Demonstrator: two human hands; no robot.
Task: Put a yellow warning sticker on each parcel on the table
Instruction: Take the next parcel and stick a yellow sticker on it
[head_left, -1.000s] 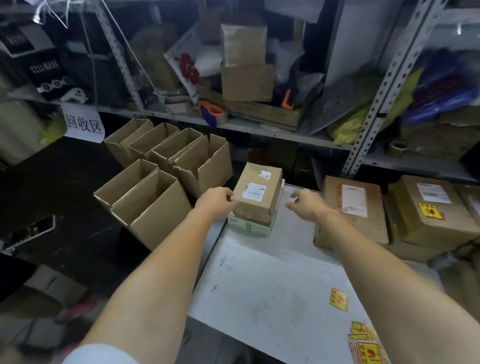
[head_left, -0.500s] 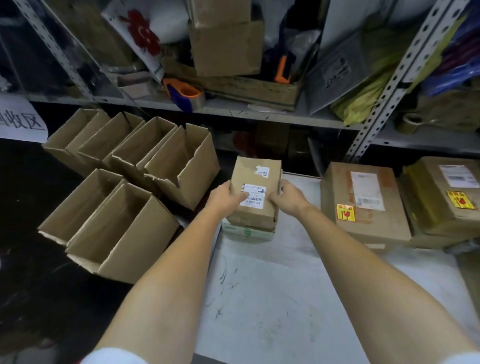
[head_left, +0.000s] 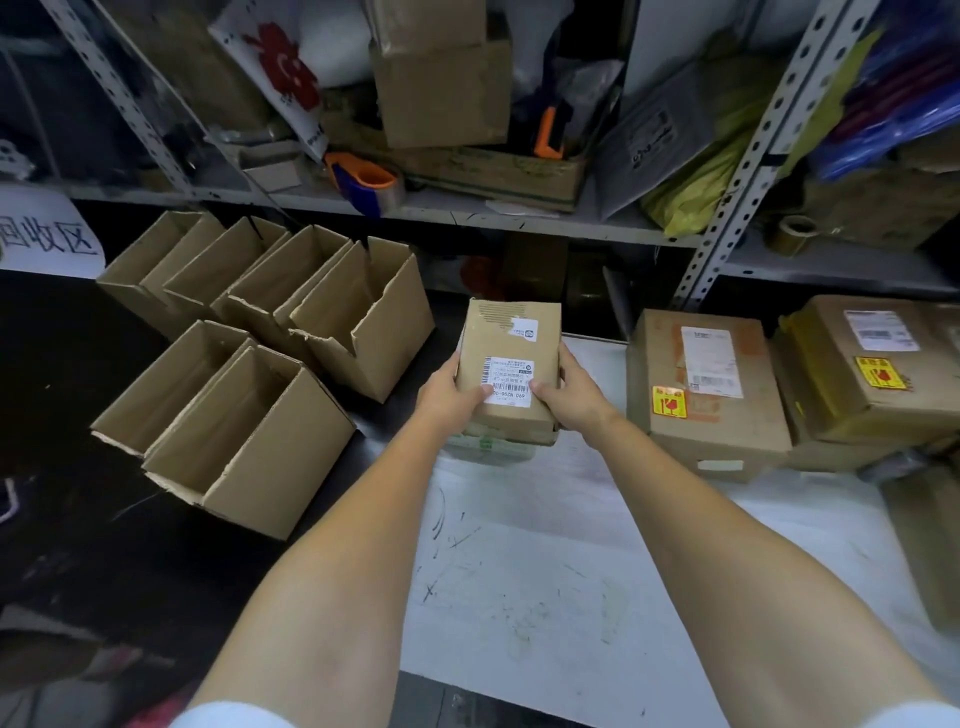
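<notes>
A small brown parcel (head_left: 511, 338) with a white barcode label sits on top of a white and green box (head_left: 488, 449) at the far left of the white table (head_left: 545, 571). My left hand (head_left: 449, 397) grips its left side, thumb on top. My right hand (head_left: 569, 392) grips its right side, thumb on the label. To the right, a larger brown parcel (head_left: 727, 431) carries a yellow warning sticker (head_left: 669, 401). A further parcel (head_left: 841, 395) at the far right also bears a yellow sticker (head_left: 881, 372).
Several open empty cardboard boxes (head_left: 249, 415) stand on the dark surface left of the table. A metal shelf (head_left: 467, 208) behind holds boxes, a tape dispenser (head_left: 366, 182), bags and a tape roll (head_left: 792, 234). A slotted upright (head_left: 748, 156) rises behind the parcels.
My right hand came in from the right and took hold of the small parcel's right side. My left hand tightened its hold on the left side. The view moved closer and tilted up.
</notes>
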